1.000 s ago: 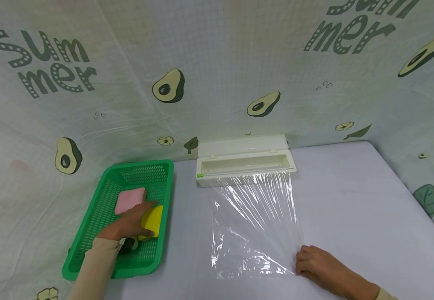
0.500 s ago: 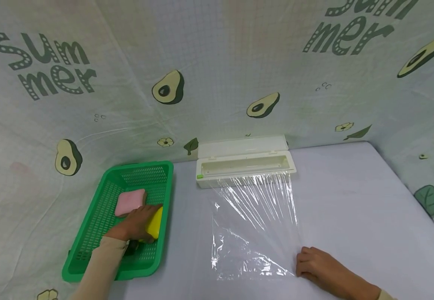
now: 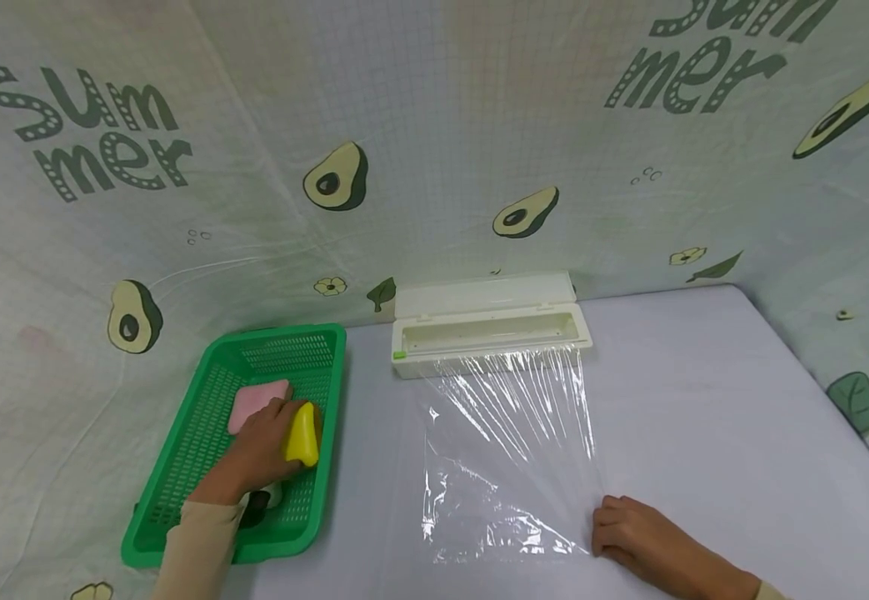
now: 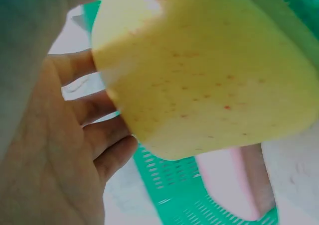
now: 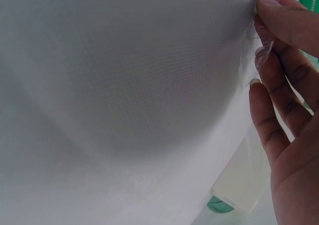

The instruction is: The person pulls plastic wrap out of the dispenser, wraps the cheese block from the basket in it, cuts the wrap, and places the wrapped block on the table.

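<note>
My left hand (image 3: 263, 446) is inside the green basket (image 3: 217, 446), gripping a yellow slab (image 3: 303, 435) with rounded corners and a brownish side. In the left wrist view the slab (image 4: 209, 80) shows small red specks, with fingers along one edge. A pink slab (image 3: 256, 402) lies in the basket, partly behind the hand. Below the wrist, a dark and pale rounded thing (image 3: 260, 502) is partly covered. My right hand (image 3: 640, 533) pinches the near right corner of a sheet of cling film (image 3: 509, 475). In the right wrist view, bunched film (image 5: 264, 53) shows between its fingers.
A white cling film dispenser (image 3: 490, 362) stands at the back of the table with its lid raised, and the film runs from its front edge. Behind the table hangs a cloth (image 3: 434, 167) printed with avocados. The pale tabletop (image 3: 689, 392) extends to the right.
My left hand has taken hold of the yellow slab and tilted it, so that its brownish side shows. The right hand and the film have stayed put.
</note>
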The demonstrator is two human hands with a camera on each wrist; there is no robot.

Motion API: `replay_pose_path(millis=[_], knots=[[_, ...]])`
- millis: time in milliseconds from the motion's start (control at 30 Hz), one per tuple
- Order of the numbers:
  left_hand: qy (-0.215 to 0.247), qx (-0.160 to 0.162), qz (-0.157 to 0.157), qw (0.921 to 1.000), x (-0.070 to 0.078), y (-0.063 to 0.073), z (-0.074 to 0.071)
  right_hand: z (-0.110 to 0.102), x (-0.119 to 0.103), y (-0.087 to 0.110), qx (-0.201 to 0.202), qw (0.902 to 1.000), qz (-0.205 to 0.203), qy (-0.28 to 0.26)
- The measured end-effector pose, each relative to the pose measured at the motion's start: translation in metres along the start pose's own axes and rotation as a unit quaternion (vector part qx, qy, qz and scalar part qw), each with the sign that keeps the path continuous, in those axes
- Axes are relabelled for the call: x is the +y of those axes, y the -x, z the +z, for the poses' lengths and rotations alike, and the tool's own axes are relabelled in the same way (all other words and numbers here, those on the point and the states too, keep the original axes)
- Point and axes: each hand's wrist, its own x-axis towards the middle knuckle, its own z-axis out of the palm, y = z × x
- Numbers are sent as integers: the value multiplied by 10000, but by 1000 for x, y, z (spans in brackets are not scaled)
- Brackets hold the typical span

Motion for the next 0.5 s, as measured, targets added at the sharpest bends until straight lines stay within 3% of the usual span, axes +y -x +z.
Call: replay_pose_path(millis=[267, 400, 500], knots=[[-321, 884, -223, 9953, 20, 13, -24, 4, -2, 0, 114, 9999, -90, -93], [-532, 1480, -110, 9875, 35, 13, -35, 3, -1, 0, 100, 9999, -76, -80], [-508, 1719, 22, 9838, 47, 12, -42, 2, 0, -1, 90, 9999, -52, -90]])
